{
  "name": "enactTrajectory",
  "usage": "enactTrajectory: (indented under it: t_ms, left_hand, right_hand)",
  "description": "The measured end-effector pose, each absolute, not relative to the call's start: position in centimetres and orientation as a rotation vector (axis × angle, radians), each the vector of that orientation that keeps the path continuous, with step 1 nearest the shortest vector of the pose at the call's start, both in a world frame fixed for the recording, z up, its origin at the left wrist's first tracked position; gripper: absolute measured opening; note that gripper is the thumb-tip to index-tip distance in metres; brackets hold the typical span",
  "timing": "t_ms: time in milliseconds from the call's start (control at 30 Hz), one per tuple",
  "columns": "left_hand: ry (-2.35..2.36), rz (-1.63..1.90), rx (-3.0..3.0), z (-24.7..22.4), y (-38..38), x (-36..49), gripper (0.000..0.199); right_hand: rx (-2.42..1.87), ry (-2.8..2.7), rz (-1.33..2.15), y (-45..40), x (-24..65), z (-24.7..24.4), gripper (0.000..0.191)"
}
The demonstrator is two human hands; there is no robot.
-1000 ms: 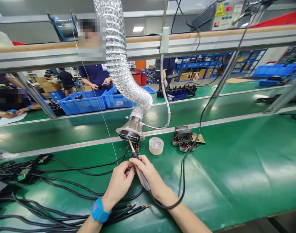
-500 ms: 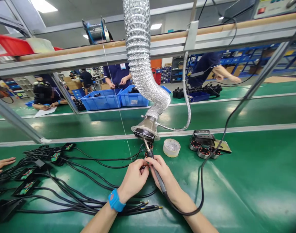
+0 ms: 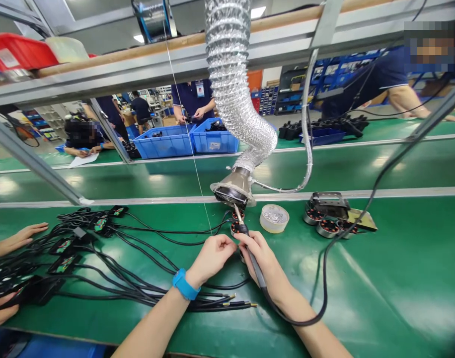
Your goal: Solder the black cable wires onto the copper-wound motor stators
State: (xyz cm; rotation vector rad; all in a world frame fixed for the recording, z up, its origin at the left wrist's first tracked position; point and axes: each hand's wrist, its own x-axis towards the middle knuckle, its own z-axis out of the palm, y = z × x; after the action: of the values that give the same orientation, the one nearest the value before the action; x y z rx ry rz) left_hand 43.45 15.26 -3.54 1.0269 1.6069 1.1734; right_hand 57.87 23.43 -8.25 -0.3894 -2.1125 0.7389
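My right hand grips a soldering iron like a pen, its tip up and forward under the mouth of a fume hood. My left hand, with a blue band on the wrist, is closed in a pinch close beside the right fingers. A thin solder wire runs down from a spool to behind this hand; its end is hidden. Just beyond my fingers sit small round motors with copper windings, partly covered by the iron. Right of them stands a round tub of silvery bits.
Black cables with small circuit boards spread over the left of the green bench; another person's hand rests there. More motors and a metal bracket lie right. The iron's cord loops beside my right arm. Co-workers stand beyond blue bins.
My view has shifted, so the bench sits higher and further right. More of the other person's hands shows at left. Both my hands keep nearly the same pose, the iron still under the hood.
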Motion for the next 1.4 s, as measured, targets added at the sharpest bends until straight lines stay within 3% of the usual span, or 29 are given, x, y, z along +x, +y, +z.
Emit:
enactTrajectory:
  t_ms: [267,467,633,1400]
  left_hand:
    - [1.524,1.157,0.815,-3.5,15.5,43.2,0.027]
    - [1.515,1.144,0.77,-3.3,15.5,43.1,0.026]
    - [1.578,1.139,0.806,-3.5,15.5,43.1,0.026]
    - [1.647,1.217,1.021,-4.0,15.4,43.3,0.025]
  right_hand:
    - [-0.418,-2.022,0.684,22.8,58.7,-5.8,0.035]
    - [-0.676,-1.773,0.774,22.5,60.6,-4.9,0.019]
    - [-0.652,-1.692,0.889,22.4,61.5,-5.7,0.028]
    - [-0.658,-1.767,0.898,21.9,61.2,-5.5,0.031]
